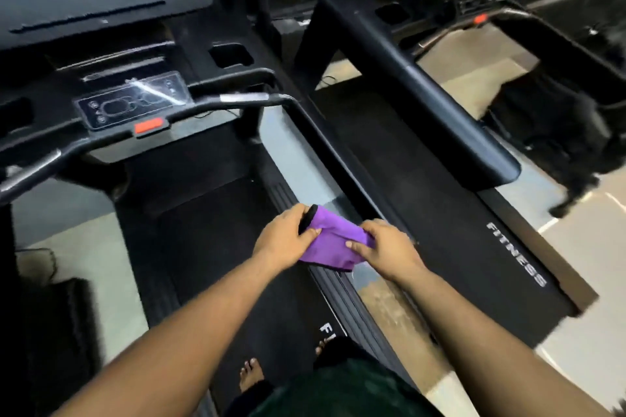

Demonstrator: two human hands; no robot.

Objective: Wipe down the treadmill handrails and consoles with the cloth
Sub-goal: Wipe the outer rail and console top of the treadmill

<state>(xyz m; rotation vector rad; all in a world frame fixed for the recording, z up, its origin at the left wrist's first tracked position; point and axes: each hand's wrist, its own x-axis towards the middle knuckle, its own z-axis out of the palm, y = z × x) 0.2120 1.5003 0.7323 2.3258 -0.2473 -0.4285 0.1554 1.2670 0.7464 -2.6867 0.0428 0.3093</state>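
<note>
Over the treadmill's side rail (325,176) we hold the purple cloth (330,240) between both hands — left hand (283,240) pinching one end, right hand (386,252) gripping the other. We'd judge we are refolding it; best to make a flat pad with a clean face out — then sweep along the handrail (416,85)
</note>
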